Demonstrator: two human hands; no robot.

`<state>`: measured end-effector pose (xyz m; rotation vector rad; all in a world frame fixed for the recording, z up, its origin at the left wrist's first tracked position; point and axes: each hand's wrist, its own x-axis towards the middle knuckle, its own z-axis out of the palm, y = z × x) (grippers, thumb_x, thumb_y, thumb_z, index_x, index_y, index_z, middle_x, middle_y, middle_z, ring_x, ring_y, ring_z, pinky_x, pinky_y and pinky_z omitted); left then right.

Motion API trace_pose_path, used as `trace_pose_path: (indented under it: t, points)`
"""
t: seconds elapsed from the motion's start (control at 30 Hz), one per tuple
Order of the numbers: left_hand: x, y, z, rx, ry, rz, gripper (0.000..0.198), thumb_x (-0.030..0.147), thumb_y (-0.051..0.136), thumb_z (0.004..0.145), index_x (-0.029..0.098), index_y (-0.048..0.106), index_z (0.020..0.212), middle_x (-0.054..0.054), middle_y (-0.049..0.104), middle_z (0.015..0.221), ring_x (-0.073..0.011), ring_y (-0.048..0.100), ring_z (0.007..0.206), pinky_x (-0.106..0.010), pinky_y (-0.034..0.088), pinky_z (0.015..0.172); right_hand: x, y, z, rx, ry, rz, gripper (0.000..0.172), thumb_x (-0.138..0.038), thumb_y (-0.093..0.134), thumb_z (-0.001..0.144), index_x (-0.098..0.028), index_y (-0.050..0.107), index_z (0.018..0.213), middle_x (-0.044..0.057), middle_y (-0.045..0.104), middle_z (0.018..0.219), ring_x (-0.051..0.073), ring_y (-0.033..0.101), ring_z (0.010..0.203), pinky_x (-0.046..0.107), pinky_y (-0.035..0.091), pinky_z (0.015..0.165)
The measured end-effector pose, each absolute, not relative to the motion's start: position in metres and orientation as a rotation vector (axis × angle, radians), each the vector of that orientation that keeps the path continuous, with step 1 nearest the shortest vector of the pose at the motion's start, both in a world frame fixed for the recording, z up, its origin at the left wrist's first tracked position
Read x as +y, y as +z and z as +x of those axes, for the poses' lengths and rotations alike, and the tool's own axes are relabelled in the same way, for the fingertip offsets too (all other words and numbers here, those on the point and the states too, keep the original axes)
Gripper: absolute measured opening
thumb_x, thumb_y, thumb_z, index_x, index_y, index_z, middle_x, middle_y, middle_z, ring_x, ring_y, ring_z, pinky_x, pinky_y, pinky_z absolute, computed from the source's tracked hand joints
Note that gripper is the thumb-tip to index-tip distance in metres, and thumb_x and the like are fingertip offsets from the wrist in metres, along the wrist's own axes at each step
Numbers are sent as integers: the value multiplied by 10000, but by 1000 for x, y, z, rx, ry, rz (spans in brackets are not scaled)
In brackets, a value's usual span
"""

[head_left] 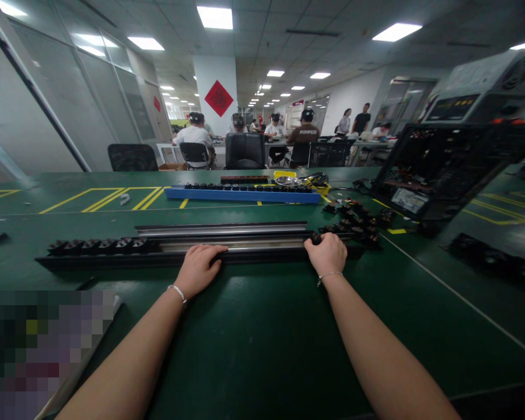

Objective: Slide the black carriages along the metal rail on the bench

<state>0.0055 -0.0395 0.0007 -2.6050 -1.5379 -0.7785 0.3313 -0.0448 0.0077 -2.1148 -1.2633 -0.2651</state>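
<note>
A long black rail point(262, 255) with a silvery inner channel lies crosswise in front of me. My left hand point(196, 268) holds its front wall near the middle, fingers over the top and thumb on the near side. Toward the rail's right end, my right hand point(328, 254) pinches a small black part point(315, 238) over the channel; the fingers hide much of it. Several similar black parts with metal tops point(100, 246) sit in a row in the rail's left portion. More loose black parts point(359, 221) lie heaped beyond my right hand.
Behind the rail lie a second metal rail point(221, 229) and a blue rail point(242, 195) filled with black parts. An open computer case point(446, 169) stands at right. A blurred-out panel point(44, 350) occupies the near left. People point(195, 134) sit at farther tables.
</note>
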Motion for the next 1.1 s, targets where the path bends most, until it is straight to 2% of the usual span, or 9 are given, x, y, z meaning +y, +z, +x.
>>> trace_pose_path:
  t: [0.53,1.1]
  points:
    - [-40,1,5,-1532,-761,-2601,334,266,462,825,280,562,1143,-14,652,1137,-204,559,1079,-424,336,988,-45,9,339,-1232,-254,-2144,353,-390,523,722,-119,608,933,140,616,963,268,536,945,368,357,881]
    - [-40,2,5,-1533,-755,-2607,336,252,462,824,273,560,1144,-16,656,1124,-203,561,1071,-420,327,991,-47,11,347,-1196,-276,-2163,324,-383,523,718,-126,602,898,143,611,932,267,539,922,368,367,852]
